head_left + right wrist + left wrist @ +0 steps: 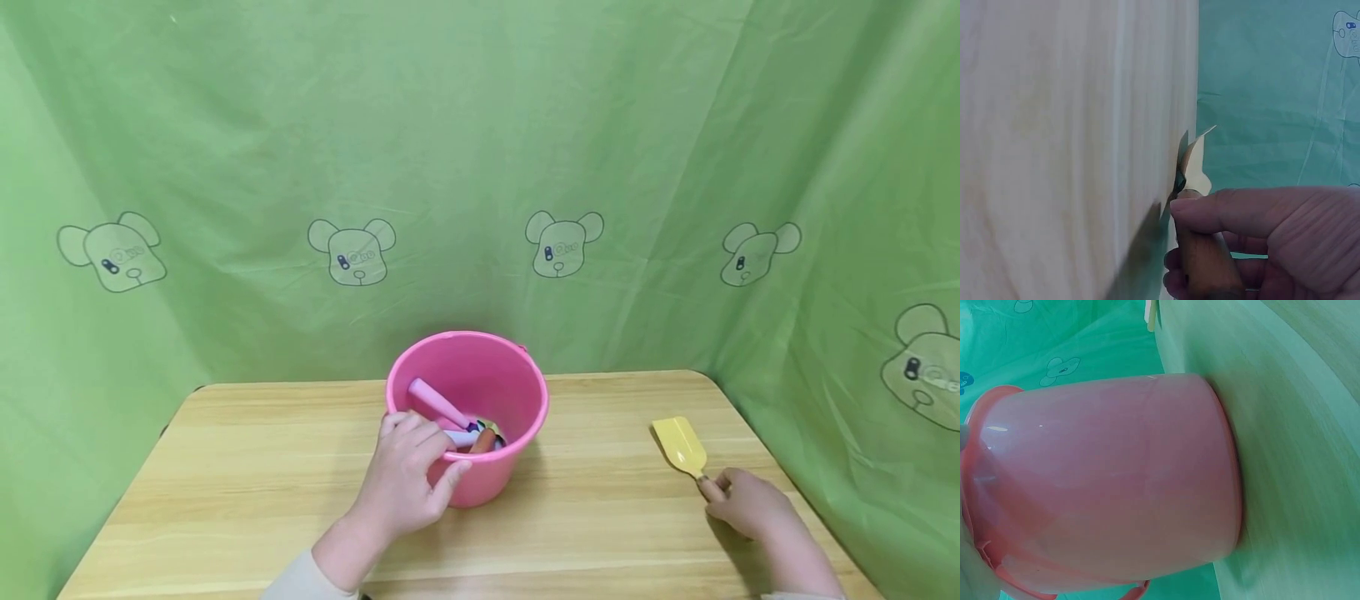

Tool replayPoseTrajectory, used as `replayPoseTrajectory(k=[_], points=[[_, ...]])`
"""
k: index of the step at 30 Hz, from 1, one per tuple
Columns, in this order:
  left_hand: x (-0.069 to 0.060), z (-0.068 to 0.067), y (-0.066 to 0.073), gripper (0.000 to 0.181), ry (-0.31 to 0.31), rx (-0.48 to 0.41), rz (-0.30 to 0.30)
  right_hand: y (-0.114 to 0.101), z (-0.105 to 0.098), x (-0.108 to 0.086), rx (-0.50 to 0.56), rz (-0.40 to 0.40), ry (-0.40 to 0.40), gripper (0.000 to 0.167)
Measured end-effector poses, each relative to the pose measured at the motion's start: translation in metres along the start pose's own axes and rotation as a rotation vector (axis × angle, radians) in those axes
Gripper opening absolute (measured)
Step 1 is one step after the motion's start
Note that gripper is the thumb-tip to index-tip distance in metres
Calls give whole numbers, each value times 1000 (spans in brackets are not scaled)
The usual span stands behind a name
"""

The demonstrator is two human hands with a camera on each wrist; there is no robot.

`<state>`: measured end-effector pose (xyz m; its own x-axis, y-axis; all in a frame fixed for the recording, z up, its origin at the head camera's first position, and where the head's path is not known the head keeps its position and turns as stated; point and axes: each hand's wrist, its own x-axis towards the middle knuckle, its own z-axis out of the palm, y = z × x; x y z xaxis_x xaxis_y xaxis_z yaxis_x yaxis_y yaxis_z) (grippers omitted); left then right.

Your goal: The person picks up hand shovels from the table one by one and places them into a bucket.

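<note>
On the table stands a pink bucket (525,392), and my left hand (408,475) grips its near left rim, fingers over the edge and thumb outside. The bucket's side (1110,481) fills much of the left wrist view. Inside it lie a lilac handle (438,403), a pale handle (462,438) and a brown handle (483,440); their far ends are partly hidden. At the right, my right hand (750,504) holds a small toy shovel (681,446) with a yellow blade. Its wooden handle (1207,262) lies between thumb and fingers in the right wrist view.
The wooden table (262,467) has rounded far corners. Green cloth (465,125) with bear-head outlines hangs behind it and along both sides, close to the table's edges. The bucket's carrying handle (1135,590) hangs down its side.
</note>
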<state>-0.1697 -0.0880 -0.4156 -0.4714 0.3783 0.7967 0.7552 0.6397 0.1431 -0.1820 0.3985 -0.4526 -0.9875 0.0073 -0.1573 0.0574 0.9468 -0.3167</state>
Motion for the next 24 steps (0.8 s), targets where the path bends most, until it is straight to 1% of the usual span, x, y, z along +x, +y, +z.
replayPoseTrajectory(k=[3,10,14,20,24], points=[[0,0,0,33,-1,-3,0,-2,-2,-1,-4,2,16,26],[1,0,0,33,-1,-7,4,-6,-7,-2,5,26,27,36],[1,0,0,33,-5,-5,3,-9,-8,-3,-1,25,40,37],[0,0,1,32,-4,-2,-1,-12,-11,-5,-5,-2,71,37],[0,0,1,31,3,-2,-5,-14,-17,-6,-26,-40,112,31]])
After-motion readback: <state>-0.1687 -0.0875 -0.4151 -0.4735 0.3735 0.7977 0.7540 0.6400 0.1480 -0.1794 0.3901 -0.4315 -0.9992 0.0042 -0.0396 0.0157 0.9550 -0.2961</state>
